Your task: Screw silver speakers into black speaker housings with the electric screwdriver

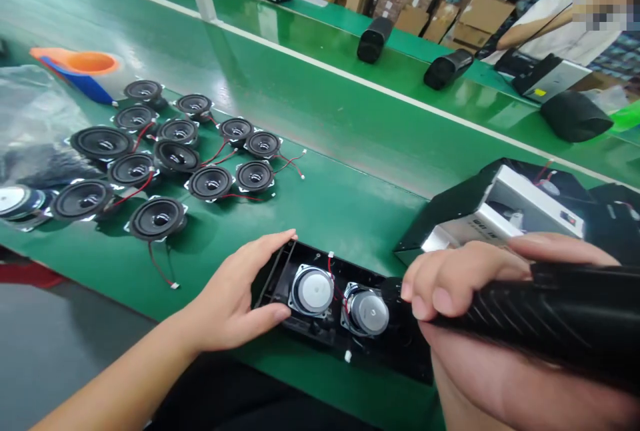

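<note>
My left hand grips the left end of a black speaker housing, its thumb on the near side and fingers on the far edge. Two speaker drivers sit inside the housing, magnets facing up: a left driver and a right driver. Thin red leads with white plugs come from them. Wrapped around a black electric screwdriver is my right hand. The screwdriver's front end points at the right driver's edge; its bit tip cannot be made out.
Several loose speaker drivers with wires lie cone up on the green bench at left, near an orange-and-blue container and a clear plastic bag. A silver-and-black machine stands at right. Across the white-edged line, black speakers and a person appear.
</note>
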Tool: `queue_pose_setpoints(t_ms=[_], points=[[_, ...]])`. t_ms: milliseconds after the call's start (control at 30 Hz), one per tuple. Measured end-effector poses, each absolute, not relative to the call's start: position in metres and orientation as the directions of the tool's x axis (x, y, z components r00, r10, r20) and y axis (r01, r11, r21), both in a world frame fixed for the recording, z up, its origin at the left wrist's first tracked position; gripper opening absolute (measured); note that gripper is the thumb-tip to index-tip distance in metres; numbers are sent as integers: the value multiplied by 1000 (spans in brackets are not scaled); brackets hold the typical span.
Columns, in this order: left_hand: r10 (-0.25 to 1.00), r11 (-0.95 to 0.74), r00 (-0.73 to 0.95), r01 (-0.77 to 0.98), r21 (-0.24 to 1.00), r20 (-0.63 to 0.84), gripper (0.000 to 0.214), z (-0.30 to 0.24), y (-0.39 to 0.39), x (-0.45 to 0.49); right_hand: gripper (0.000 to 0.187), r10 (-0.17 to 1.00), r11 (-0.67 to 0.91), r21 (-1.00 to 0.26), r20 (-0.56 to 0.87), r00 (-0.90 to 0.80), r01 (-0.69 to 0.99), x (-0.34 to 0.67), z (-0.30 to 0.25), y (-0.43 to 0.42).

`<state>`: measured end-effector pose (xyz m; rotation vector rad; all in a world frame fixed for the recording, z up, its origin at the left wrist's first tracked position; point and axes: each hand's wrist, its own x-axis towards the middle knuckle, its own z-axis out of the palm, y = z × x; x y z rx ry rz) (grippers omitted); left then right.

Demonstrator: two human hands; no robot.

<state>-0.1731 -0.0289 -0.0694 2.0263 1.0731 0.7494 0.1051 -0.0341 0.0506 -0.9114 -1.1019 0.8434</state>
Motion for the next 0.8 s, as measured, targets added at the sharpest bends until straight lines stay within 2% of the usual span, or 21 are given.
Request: queue_pose_setpoints(t_ms=[233, 367, 567, 700, 800], points=[[856, -410, 490, 446, 795, 166, 86, -65, -26, -170, 62, 896, 401, -910, 364, 255, -108, 100, 30, -21], [853, -415, 494, 449, 791, 167, 86, -62, -26, -170, 47, 898, 389, -919, 363, 250, -67, 98, 32, -23], [849, -435, 490, 436, 788, 198, 86, -63, -25, -169, 40, 922, 366, -925, 345, 175, -102, 107, 29, -25], [846, -444, 489, 419, 792, 215, 87, -66, -26, -168, 48, 914, 393, -915, 379, 143, -90, 109, 23, -23], [847, -443, 487, 420, 792, 215, 86, -68, -26, -168, 54, 908, 397, -914, 379, 179, -77, 103, 22, -22]])
